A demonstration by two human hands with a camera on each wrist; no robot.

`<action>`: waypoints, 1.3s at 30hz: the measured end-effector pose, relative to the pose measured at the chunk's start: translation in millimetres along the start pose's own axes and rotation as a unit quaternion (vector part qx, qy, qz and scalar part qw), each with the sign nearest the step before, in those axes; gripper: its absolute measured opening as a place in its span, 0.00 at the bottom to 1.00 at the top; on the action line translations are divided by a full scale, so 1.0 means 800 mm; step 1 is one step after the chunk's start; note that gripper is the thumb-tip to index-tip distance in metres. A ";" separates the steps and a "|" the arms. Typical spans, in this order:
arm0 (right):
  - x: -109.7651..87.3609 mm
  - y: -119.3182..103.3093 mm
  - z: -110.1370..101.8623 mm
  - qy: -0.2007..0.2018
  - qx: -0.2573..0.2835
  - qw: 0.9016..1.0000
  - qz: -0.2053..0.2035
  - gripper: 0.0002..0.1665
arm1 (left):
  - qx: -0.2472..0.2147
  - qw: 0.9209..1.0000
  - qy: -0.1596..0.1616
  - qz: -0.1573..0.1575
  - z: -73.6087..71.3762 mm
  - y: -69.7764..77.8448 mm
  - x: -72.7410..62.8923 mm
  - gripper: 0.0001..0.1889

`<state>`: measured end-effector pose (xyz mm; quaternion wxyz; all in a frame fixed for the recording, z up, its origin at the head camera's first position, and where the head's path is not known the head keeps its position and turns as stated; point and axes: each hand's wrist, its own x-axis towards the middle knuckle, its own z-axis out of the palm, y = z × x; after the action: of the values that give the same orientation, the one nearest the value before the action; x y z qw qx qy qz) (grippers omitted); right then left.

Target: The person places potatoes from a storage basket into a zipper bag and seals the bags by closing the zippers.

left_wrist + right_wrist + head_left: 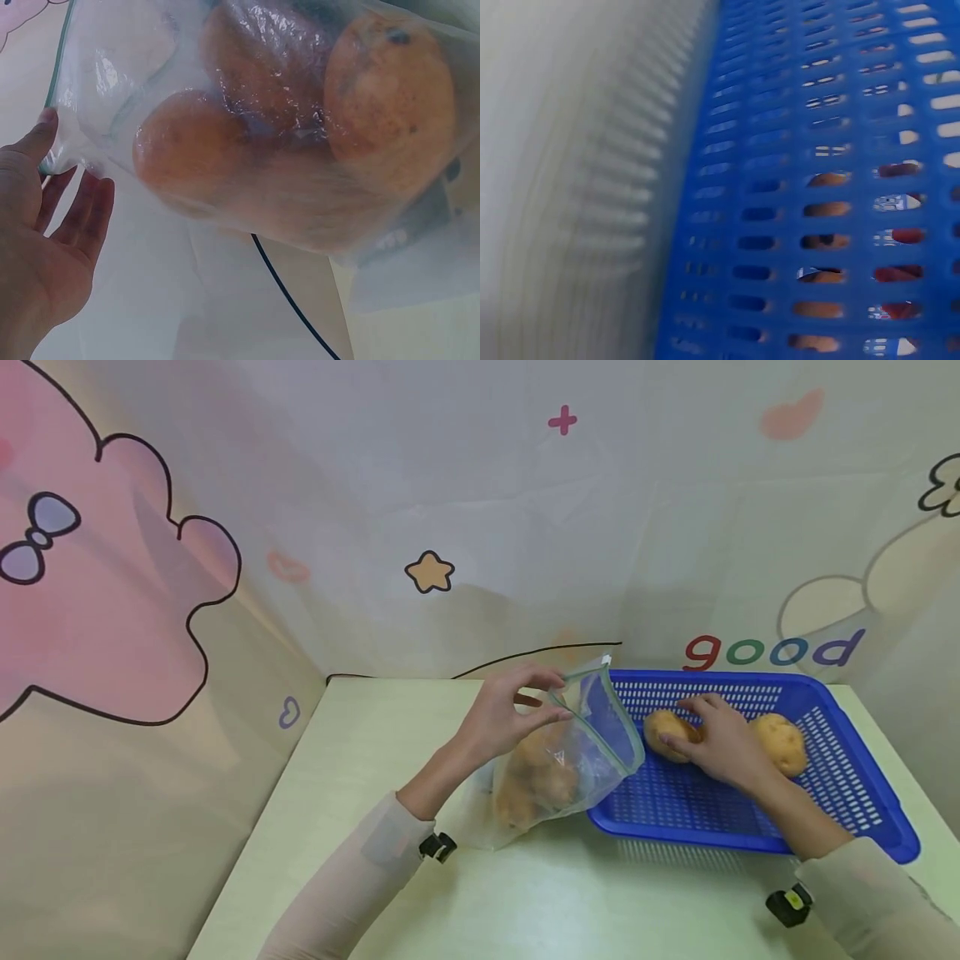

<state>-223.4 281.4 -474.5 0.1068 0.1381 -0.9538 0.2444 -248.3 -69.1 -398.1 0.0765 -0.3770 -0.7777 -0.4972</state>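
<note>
My left hand [510, 714] pinches the green-edged mouth of a clear zip bag [600, 785], whose opening tilts toward the basket. Several potatoes [390, 105] fill the bag's lower part and show through its plastic in the left wrist view. Inside a blue basket [697, 843], the thumb and fingers of my right hand [723, 747] grip a potato [666, 732] near the left side. A second potato [782, 745] lies right of that hand. In the right wrist view the slotted basket wall [780, 165] hides most of the hand, with only bits showing through.
Both bag and basket stand on a pale table [360, 760], the bag's mouth overlapping the basket's left rim. Behind the table hangs a printed cloth [510, 527] with cartoon shapes. The table's left edge runs down beside my left sleeve [367, 868].
</note>
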 end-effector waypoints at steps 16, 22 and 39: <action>0.005 0.007 0.007 -0.068 -0.002 0.998 -0.010 0.39 | 0.006 1.000 -0.001 -0.004 0.001 -0.003 0.002 0.18; 0.010 -0.005 -0.020 -0.023 0.054 0.998 0.015 0.39 | 0.009 1.000 -0.002 -0.004 0.000 -0.001 0.004 0.19; -0.001 -0.140 -0.045 0.042 0.139 0.985 -0.096 0.37 | 0.012 1.000 0.001 -0.015 -0.002 0.000 0.002 0.20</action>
<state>-182.1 205.4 -394.6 0.1495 0.2323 -0.8873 0.3692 -249.8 -69.7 -396.9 0.0741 -0.3635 -0.7890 -0.4898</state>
